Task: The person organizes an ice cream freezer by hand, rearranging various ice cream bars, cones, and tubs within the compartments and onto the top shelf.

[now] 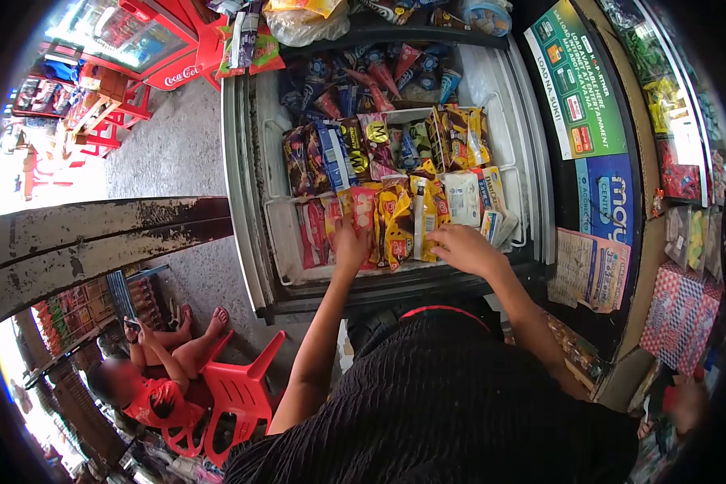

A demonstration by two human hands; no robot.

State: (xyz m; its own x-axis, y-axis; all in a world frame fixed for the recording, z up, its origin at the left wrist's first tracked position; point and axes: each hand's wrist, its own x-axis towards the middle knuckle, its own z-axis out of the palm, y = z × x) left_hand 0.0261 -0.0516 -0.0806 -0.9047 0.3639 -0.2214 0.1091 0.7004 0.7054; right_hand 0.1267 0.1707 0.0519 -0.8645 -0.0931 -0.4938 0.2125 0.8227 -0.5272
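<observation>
An open chest freezer holds wire baskets of wrapped ice cream bars in front of me. My left hand (352, 245) reaches into the front basket, its fingers stretched over the pink and red ice cream packets (315, 235). My right hand (465, 248) is at the right edge of a yellow ice cream packet (429, 216), fingertips touching it and thumb apart. Between my hands stands a yellow and brown packet (396, 224). White ice cream packets (463, 198) lie just beyond my right hand. Dark blue and purple packets (331, 153) fill the row behind.
Ice cream cones (383, 73) lie at the freezer's back. The freezer's metal rim (246, 202) borders the left side. A scuffed post (105, 234) stands left. A person in red (165, 403) sits on a red chair (242, 387). Signboards (581, 89) stand right.
</observation>
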